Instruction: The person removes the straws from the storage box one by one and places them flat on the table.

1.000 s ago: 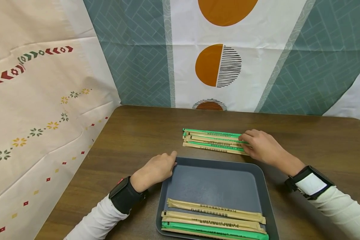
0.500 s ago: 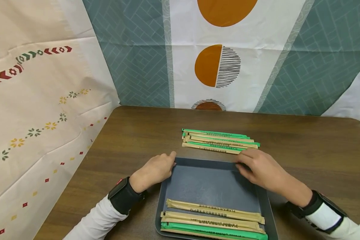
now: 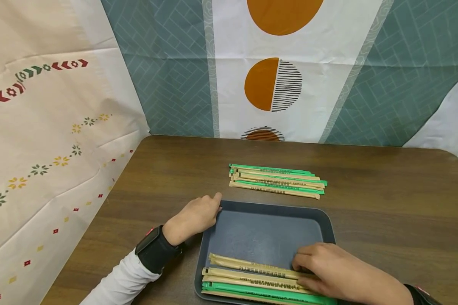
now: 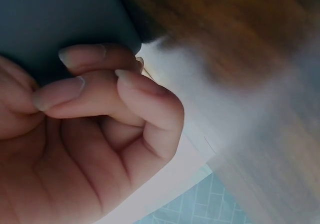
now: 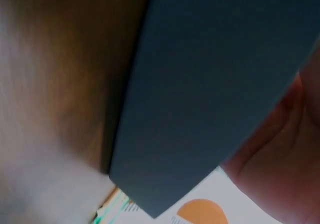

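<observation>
Cloth [image 3: 53,127] in cream with flower and diamond motifs fills our far left, and further right our left hand [image 3: 194,218] has its fingers curled around the rim of a dark grey, shallow, rectangular tray [image 3: 267,231] at its far left corner. Mid-view, we see slim tan and green printed sticks [image 3: 276,181] on the brown wood-grain table [image 3: 397,203] just beyond the tray, and longer-looking tan and green sticks [image 3: 252,279] inside its near part. Rightmost, our right hand [image 3: 330,271] bends its fingers over these sticks' right ends, though we cannot tell whether they grip any.
</observation>
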Demonstrator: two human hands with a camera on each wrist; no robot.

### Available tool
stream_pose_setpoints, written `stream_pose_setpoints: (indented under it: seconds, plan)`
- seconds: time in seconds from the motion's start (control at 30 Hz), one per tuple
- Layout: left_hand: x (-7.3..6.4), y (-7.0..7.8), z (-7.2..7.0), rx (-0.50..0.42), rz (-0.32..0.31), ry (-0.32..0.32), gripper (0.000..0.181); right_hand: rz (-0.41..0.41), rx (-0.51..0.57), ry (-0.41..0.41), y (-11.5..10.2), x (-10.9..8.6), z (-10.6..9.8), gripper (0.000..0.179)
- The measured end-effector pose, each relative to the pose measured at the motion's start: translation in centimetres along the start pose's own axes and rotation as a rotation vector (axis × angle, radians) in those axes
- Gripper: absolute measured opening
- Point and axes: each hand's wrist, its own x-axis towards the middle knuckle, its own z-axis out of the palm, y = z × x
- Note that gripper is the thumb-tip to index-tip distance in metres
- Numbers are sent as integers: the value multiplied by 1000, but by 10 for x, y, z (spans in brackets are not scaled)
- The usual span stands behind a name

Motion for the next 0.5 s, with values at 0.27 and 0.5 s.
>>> stream_pose_setpoints:
  seconds: [0.27, 0.5]
  plan:
    - [0, -1, 1, -5, 0, 6, 11, 74, 68, -59, -5, -3, 4, 17]
    - [0, 0, 0, -7, -2, 9, 11, 53, -16, 18, 1, -4, -2, 22]
